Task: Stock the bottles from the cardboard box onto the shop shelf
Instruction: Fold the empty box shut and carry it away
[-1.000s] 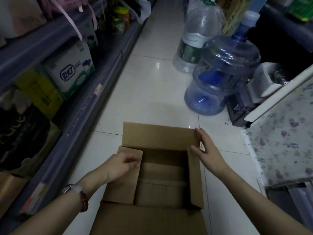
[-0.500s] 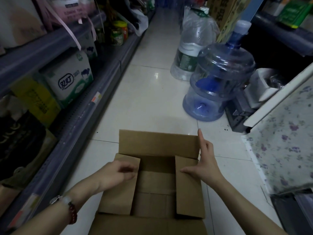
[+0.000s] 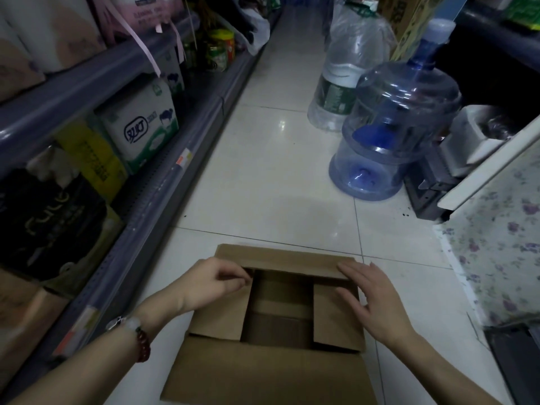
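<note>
A brown cardboard box (image 3: 268, 372) lies on the white tiled floor right in front of me. Its inside shows only bare cardboard; I see no bottles in it. Both side flaps are folded inward. My left hand (image 3: 211, 283) rests on the left flap with fingers curled, fingertips at the far flap's left end. My right hand (image 3: 369, 296) lies flat with straight fingers on the right flap and the far flap's edge. The shop shelf (image 3: 163, 182) runs along the left, holding packaged goods and jars.
A large blue water jug (image 3: 391, 133) and a clear one wrapped in plastic (image 3: 347, 71) stand on the floor ahead to the right. A floral-covered surface (image 3: 502, 238) and dark equipment (image 3: 429, 182) line the right side. The aisle floor (image 3: 271, 176) stretches ahead.
The right flap has been folded down into the box. My right hand went from the box's far right corner to lying flat on that flap. The far flap has tipped inward.
</note>
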A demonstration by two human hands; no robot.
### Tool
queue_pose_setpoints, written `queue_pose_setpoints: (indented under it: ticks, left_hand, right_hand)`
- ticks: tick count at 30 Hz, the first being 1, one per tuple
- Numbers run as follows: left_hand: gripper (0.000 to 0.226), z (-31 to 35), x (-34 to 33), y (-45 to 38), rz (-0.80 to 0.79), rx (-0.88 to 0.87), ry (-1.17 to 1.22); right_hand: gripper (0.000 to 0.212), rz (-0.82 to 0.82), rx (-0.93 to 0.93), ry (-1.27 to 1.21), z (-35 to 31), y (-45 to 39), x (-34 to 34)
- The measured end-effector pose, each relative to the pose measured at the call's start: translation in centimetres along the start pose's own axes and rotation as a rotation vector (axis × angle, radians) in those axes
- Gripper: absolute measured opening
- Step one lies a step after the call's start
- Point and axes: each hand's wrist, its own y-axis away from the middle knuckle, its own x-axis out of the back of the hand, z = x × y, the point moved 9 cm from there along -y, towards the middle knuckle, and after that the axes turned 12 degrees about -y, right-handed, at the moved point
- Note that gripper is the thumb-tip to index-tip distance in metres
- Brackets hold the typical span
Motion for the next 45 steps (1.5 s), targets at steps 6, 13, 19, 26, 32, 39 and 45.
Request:
queue_pose_setpoints:
  ticks: [6,13,19,26,32,39,45]
  left_hand:
    - [0.018,-1.5,3.7,0.6,0.288,0.080,0.059]
    - [0.042,-0.5,0.7,-0.8,0.053,0.141,-0.103]
    - [0.044,-0.5,0.3,-1.4,0.056,0.152,-0.111]
    - [0.044,-0.9,0.2,-1.9,0.047,0.163,-0.118]
    - [0.043,-1.5,0.3,-2.1,0.038,0.161,-0.107]
    - [0.044,-1.7,0.2,-2.3,0.045,0.152,-0.109]
    - [0.044,-1.6,0.1,-2.1,0.020,0.145,-0.084]
  right_hand:
    - [0.095,-0.241,-0.098,0.066,1.6,-0.3,-3.0]
    - [0.110,-0.348,-0.129,0.050,0.6,-1.0,-2.8]
    - [0.081,-0.418,-0.145,-0.412,-8.0,2.5,-2.7]
    - [0.084,-0.786,0.022,-0.078,-13.4,8.6,-8.1]
    - [0.079,-0.585,0.014,-0.028,-11.5,5.8,-5.2]
    - [0.094,-0.708,0.022,-0.071,-10.9,6.9,-6.0]
    - [0.094,-0.604,-0.025,-0.238,-9.6,5.5,-4.2]
